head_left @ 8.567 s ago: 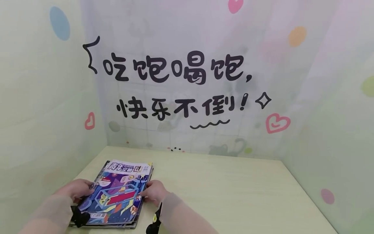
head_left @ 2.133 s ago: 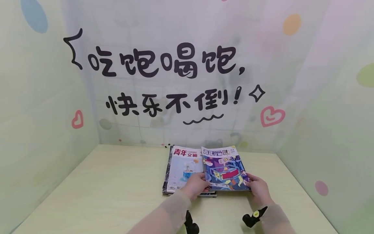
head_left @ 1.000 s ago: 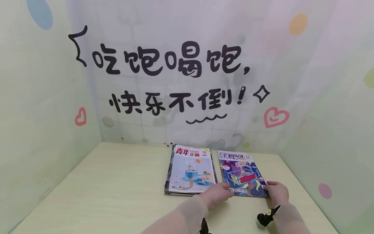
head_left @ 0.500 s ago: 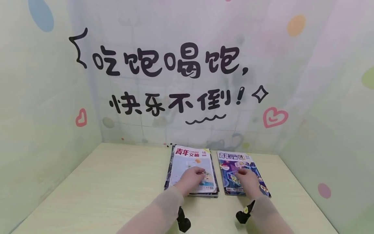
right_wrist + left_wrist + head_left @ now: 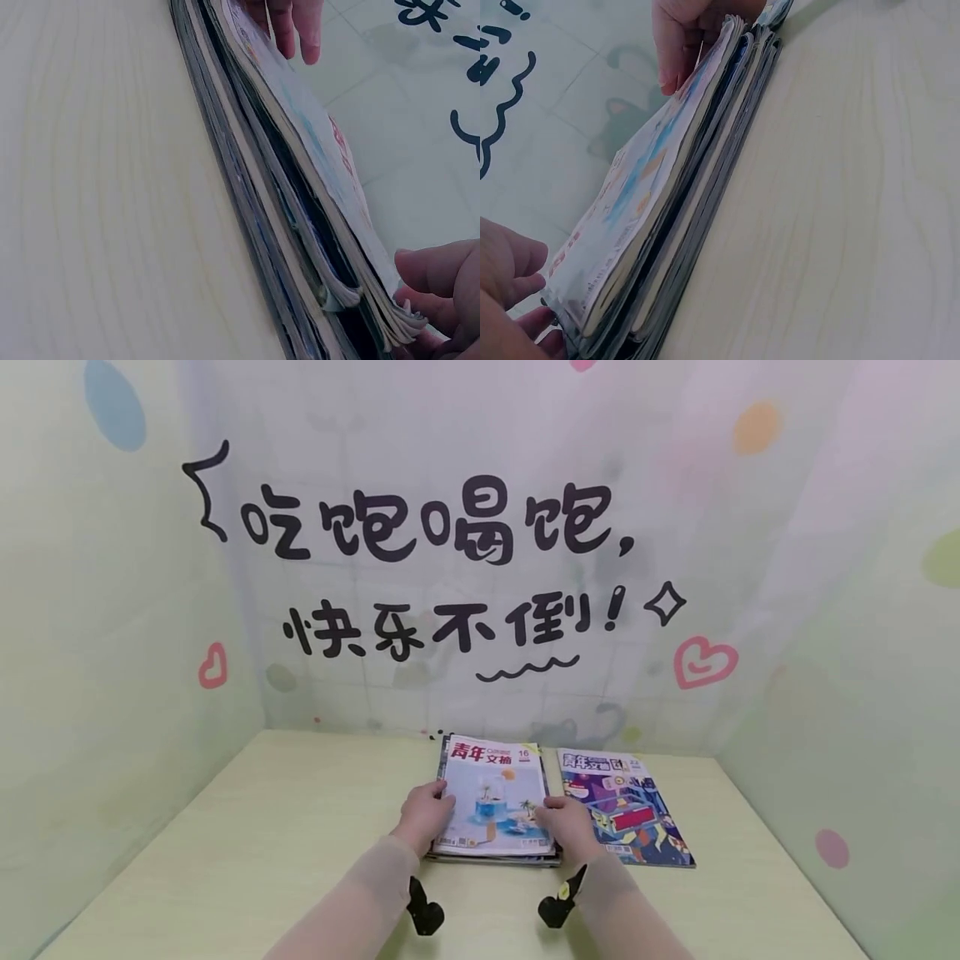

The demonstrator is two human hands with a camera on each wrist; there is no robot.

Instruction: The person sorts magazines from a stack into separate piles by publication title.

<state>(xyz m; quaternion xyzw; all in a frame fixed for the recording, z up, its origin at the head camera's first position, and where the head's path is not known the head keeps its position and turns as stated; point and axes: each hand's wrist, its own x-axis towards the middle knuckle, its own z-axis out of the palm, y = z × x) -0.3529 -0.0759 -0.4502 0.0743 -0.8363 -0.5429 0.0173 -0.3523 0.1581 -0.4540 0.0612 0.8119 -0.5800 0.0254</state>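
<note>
A stack of magazines lies at the back middle of the table. On top is a magazine with a pale blue beach cover and red title. My left hand grips its left edge, thumb at the cover. At the right edge my right hand pinches it, thumb on the cover and the other fingers at the side, partly hidden. The right wrist view shows the page edges of several magazines, with a dark gap below the top one. To the right, a purple magazine lies flat, face up.
The pale wooden table runs back to a fabric wall printed with large black characters. Similar walls stand at left and right. A black wrist device hangs under each forearm.
The purple magazine went from the top of the stack to the table at its right, and both hands let go of it. They have since moved left onto the beach-cover magazine's edges.
</note>
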